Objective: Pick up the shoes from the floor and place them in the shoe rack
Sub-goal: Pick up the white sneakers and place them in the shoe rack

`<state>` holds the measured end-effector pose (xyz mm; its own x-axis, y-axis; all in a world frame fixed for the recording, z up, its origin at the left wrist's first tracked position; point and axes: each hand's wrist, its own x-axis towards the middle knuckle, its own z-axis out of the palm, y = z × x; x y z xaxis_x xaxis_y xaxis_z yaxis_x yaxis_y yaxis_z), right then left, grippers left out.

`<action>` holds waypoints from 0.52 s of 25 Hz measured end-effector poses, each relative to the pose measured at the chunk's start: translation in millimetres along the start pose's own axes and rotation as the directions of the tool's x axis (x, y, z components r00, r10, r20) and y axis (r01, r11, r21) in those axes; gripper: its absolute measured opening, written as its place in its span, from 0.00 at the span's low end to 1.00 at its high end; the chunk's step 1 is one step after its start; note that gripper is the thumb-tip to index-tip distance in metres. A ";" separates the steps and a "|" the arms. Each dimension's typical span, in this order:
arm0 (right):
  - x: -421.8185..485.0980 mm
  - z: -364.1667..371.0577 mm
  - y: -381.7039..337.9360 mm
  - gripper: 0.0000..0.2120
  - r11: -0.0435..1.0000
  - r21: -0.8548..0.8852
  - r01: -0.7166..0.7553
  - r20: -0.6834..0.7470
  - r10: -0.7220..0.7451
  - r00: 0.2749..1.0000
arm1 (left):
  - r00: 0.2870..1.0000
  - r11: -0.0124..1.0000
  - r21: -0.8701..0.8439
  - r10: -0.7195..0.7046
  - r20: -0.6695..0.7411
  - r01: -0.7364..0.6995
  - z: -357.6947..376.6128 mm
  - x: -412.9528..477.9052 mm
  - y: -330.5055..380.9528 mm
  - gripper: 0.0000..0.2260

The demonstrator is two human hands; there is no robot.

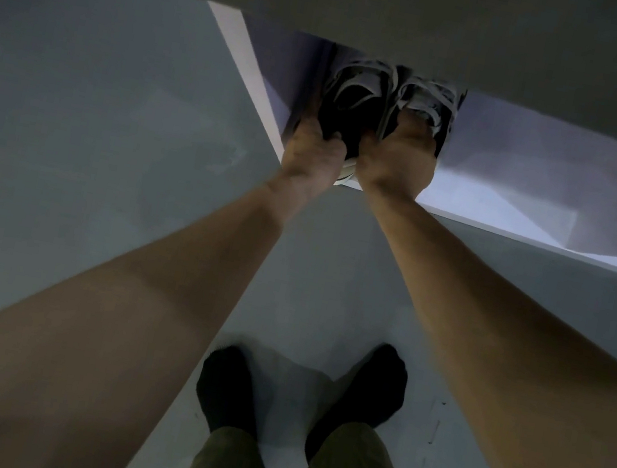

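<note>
Inside the shoe rack (514, 179), left hand (313, 152) and right hand (397, 163) each grip a shoe (354, 93), setting them down. Next: seat both flat on the shelf, then release

Toes of both shoes (388, 99) vanish beneath the rack's upper panel (459, 21); fingertips of each hand are buried inside the shoes.

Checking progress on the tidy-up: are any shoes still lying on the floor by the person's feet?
No, the floor around the socked feet is bare; both shoes are held at the rack.
</note>
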<state>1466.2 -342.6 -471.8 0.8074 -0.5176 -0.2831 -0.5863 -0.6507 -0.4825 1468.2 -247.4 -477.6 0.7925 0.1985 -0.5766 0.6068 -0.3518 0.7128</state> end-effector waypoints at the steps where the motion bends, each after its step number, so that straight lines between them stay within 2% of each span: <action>1: 0.3 -0.3 0.3 0.20 1.000 -0.001 0.008 0.000 -0.008 1.000 | 1.000 1.000 0.006 -0.018 0.004 0.018 0.2 0.7 -0.2 0.28; 3: 0.8 -0.4 1.3 0.20 1.000 -0.016 0.025 0.007 -0.025 1.000 | 0.999 0.999 -0.006 -0.039 0.006 0.039 0.8 2.2 -2.2 0.26; 8: -0.6 1.1 2.8 0.20 0.998 0.053 0.028 0.007 -0.029 1.000 | 1.000 0.998 -0.066 0.012 0.017 -0.010 -4.1 -3.9 -8.2 0.35; 13: -7.4 -2.2 3.9 0.20 0.993 0.102 0.055 0.047 -0.060 0.997 | 1.000 0.999 -0.046 -0.013 0.017 0.014 -4.5 -6.3 -7.3 0.32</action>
<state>1457.8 -342.5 -469.7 0.8435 -0.4510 -0.2917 -0.5309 -0.6182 -0.5797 1459.1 -242.0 -477.4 0.7834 0.1875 -0.5925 0.6197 -0.3069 0.7223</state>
